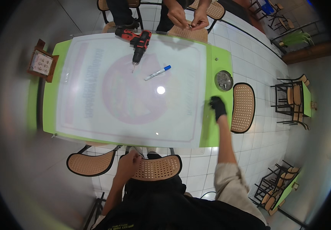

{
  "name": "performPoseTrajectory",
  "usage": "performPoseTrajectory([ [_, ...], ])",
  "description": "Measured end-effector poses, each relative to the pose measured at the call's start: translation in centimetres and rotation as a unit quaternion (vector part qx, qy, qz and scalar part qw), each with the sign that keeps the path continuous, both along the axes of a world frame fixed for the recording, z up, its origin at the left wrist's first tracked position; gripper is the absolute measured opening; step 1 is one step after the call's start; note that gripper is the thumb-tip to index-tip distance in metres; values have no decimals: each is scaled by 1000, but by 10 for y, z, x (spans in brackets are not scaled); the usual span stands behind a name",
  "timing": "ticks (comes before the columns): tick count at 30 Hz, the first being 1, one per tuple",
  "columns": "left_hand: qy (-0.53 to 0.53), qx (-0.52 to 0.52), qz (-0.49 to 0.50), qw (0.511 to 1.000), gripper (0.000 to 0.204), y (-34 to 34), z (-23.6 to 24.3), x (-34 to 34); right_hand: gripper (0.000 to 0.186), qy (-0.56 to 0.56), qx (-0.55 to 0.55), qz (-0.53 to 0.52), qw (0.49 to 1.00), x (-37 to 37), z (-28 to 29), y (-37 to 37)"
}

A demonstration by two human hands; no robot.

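Note:
My right hand point(218, 107), in a black glove, is over the green right end of the table point(208, 132), just below a round ashtray point(223, 80). Motion smears its fingers, and I see nothing held. My bare left hand point(129, 164) is low, off the near edge of the table and beside a perforated chair back point(157, 168). Its fingers are curled together; whatever they may hold is hidden. On the table lies a large translucent white sheet point(85, 130) with a faint reddish round print. A red and black cordless drill point(137, 43) and a blue-capped marker point(158, 73) rest on it.
Across the table, another person's hands point(188, 19) pinch something small. A wooden stand with a printed card point(42, 63) is at the left edge. A chair point(243, 108) stands by the right end, another point(91, 162) at the near left. More tables with chairs point(294, 96) stand farther right.

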State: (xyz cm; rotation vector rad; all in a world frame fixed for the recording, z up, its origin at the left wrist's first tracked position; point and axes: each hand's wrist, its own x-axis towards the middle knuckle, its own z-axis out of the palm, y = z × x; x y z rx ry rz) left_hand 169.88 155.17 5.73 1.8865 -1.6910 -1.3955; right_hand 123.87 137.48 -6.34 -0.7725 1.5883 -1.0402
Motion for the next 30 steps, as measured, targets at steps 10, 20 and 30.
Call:
performPoseTrajectory([
  [10, -156, 62, 94, 981, 13, 88, 10, 106, 31, 576, 69, 171, 797, -83, 10, -130],
  [20, -98, 26, 221, 970, 13, 107, -1, 160, 34, 290, -94, 18, 952, -80, 48, -39],
  [30, 289, 1, 625, 725, 27, 52, -53, 322, 25, 70, 53, 198, 976, 338, 78, 82],
])
